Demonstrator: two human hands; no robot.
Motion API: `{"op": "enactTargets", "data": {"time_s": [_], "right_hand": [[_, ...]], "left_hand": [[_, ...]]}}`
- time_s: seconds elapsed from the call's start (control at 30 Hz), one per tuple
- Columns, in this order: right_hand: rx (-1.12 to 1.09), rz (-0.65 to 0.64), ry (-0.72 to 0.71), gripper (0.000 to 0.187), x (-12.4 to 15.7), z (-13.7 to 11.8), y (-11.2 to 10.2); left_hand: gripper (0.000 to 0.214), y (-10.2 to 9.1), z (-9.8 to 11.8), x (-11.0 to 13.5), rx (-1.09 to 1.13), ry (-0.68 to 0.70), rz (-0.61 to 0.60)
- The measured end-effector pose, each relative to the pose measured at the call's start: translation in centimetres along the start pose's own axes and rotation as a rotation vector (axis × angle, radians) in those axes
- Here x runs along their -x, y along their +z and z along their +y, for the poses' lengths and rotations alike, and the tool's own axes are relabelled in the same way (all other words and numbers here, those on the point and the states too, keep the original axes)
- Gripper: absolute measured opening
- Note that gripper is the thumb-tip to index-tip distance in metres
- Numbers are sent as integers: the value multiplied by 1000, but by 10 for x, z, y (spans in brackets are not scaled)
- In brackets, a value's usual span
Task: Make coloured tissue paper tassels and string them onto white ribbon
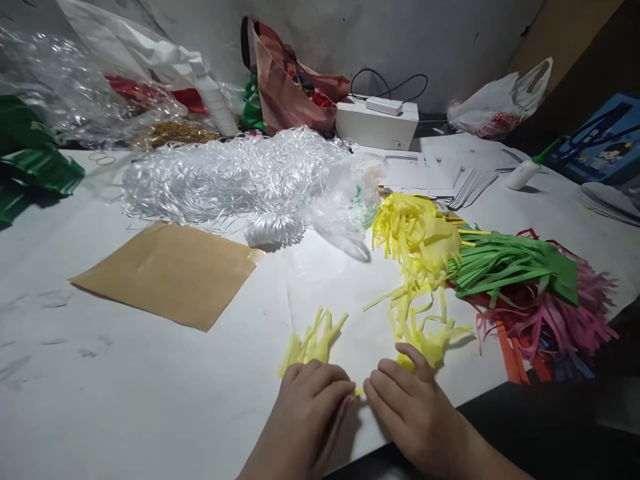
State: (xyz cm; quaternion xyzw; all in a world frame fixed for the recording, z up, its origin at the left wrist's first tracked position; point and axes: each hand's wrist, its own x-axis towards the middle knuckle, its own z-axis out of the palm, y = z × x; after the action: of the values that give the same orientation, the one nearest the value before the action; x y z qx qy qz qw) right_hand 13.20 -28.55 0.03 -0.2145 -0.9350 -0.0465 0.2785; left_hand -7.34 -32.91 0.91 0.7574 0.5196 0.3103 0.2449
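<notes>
My left hand (317, 403) and my right hand (413, 407) are close together near the front edge of the table. Both are closed on a yellow tissue paper tassel, a narrow bit of which shows between the fingertips. Its fringed strips (313, 343) fan out beyond my left hand. More yellow fringe (433, 340) spreads behind my right hand; whether all of it is the same piece I cannot tell. Farther back lies a heap of yellow fringed tissue paper (417, 233). My fingers hide the pinched part.
Green fringed paper (515, 263) and pink fringed paper (555, 320) lie at right. A brown paper sheet (167, 277) rests at left. Behind are a heap of shiny white ribbon (225, 177), a white box (377, 123), a glue bottle (523, 173) and a pink bag (287, 93).
</notes>
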Motion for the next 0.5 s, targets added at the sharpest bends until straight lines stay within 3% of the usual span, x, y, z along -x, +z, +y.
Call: {"op": "enactTargets", "data": {"time_s": [0.13,0.23,0.3,0.37,0.5], "right_hand": [[38,158,-155,37,-13,-5,-30],[13,297,-122,35,-26,-8,-45],[-131,332,8,27,-32,-10,-51],[-332,289,129,17,-35,-11,-52],[-581,277,171,12,-34,-14,-46]], "left_hand": [[21,-20,22,5,529,-330,-242],[31,-21,34,6,904,-520,-279],[35,-16,38,8,1023,-490,-196],[32,-10,39,9,1007,-394,-54],[22,-4,38,12,879,-257,137]]}}
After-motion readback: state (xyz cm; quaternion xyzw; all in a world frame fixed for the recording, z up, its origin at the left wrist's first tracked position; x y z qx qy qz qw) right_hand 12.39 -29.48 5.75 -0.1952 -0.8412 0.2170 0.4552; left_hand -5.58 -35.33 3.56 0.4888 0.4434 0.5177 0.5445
